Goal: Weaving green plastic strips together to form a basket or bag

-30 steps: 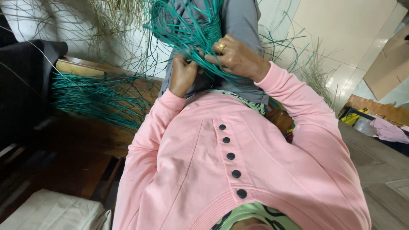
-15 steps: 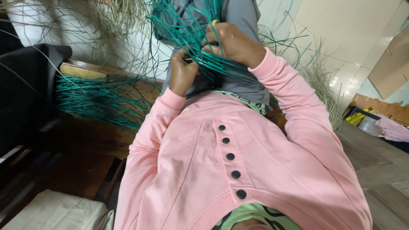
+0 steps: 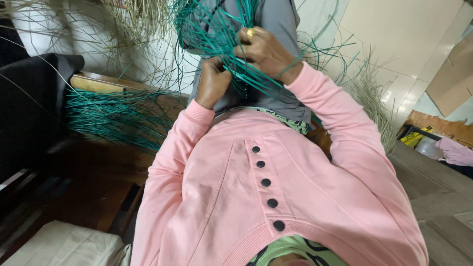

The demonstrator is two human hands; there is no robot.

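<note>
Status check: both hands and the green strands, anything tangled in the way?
Left hand fisted on green strands. Right hand, ring on one finger, pinching the same bunch. Loose strands fan over both hands; more green strands lie lower left, apart.

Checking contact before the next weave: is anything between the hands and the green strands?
Nothing visible. The left hand and the right hand both grip the green strands directly, fingers closed among them. A ring sits on the right hand.

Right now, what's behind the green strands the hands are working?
Behind the green strands is grey cloth over the lap. The right hand and left hand grip strands against it. What lies under the cloth is covered.
</note>
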